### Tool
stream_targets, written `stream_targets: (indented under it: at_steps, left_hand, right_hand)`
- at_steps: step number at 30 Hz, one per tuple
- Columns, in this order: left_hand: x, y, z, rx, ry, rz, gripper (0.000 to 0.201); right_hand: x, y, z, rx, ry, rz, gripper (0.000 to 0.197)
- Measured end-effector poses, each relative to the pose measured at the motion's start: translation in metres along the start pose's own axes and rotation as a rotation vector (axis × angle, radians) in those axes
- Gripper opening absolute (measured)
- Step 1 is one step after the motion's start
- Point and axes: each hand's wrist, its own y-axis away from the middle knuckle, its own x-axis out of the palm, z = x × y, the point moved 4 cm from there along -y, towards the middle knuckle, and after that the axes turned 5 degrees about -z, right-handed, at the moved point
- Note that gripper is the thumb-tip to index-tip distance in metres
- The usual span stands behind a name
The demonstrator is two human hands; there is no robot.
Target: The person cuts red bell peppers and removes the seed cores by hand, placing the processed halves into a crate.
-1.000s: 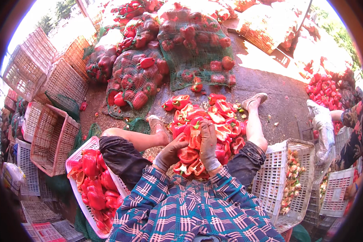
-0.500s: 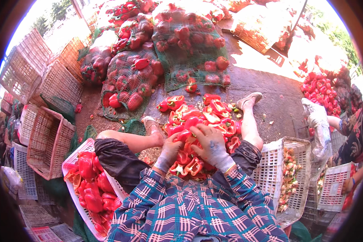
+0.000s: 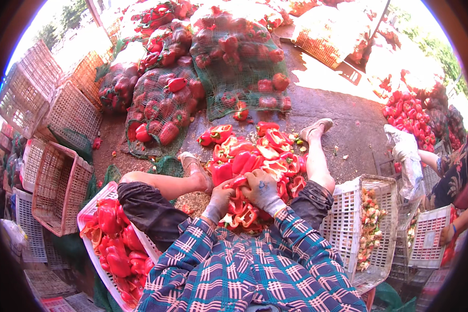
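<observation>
Both gloved hands meet over a heap of cut red bell peppers (image 3: 268,152) lying between my legs. A red bell pepper (image 3: 237,182) sits between them, gripped from the left by my left hand (image 3: 220,202) and from the right by my right hand (image 3: 261,191). The fingers of each hand are closed round it, and its underside is hidden. Many peppers in the heap are split, with pale insides showing.
A white crate of red peppers (image 3: 83,218) stands at my left, a crate of cores and seeds (image 3: 343,221) at my right. Mesh sacks of peppers (image 3: 244,67) lie ahead. Stacked crates (image 3: 62,187) line the left; another person's arm (image 3: 457,226) shows far right.
My right hand has come down and closed in toward the left hand, its fingers drawn in from lying spread over the heap. The view has shifted slightly.
</observation>
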Motion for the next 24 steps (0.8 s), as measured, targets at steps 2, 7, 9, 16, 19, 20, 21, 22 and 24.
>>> stream_targets:
  at_steps: [2, 7, 9, 16, 19, 20, 21, 22, 24]
  left_hand:
    - [-0.005, -0.001, 0.008, -0.037, 0.140, 0.087, 0.047]
    - [0.004, 0.002, 0.023, -0.182, 0.302, 0.200, 0.029]
    - [0.006, 0.004, 0.026, -0.187, 0.331, 0.198, 0.031]
    - [-0.002, 0.003, 0.006, 0.002, -0.054, -0.001, 0.044]
    - [0.004, 0.006, -0.016, 0.016, 0.056, 0.069, 0.043]
    - [0.011, 0.015, -0.029, 0.031, 0.066, 0.039, 0.040]
    - [-0.003, 0.009, -0.031, 0.095, -0.059, 0.118, 0.034]
    - [0.008, 0.035, -0.060, 0.134, -0.066, 0.114, 0.022]
    - [-0.022, 0.069, -0.103, 0.252, -0.121, -0.050, 0.015]
  right_hand:
    - [0.005, 0.006, -0.001, 0.047, -0.058, -0.101, 0.025]
    - [0.023, 0.019, -0.016, 0.579, -0.258, -0.237, 0.031]
    - [0.031, 0.021, -0.033, 0.849, -0.631, -0.167, 0.032]
    - [0.015, 0.015, -0.086, 0.707, -0.764, -0.165, 0.025]
    - [-0.006, 0.016, -0.082, 0.921, -1.525, -0.139, 0.013]
    - [-0.010, 0.021, -0.082, 0.868, -1.651, -0.143, 0.014]
    - [-0.018, 0.023, -0.074, 0.804, -1.779, -0.146, 0.014]
    - [-0.031, 0.029, -0.071, 0.772, -1.836, -0.209, 0.019]
    - [-0.071, 0.041, -0.065, 0.692, -1.745, -0.343, 0.028]
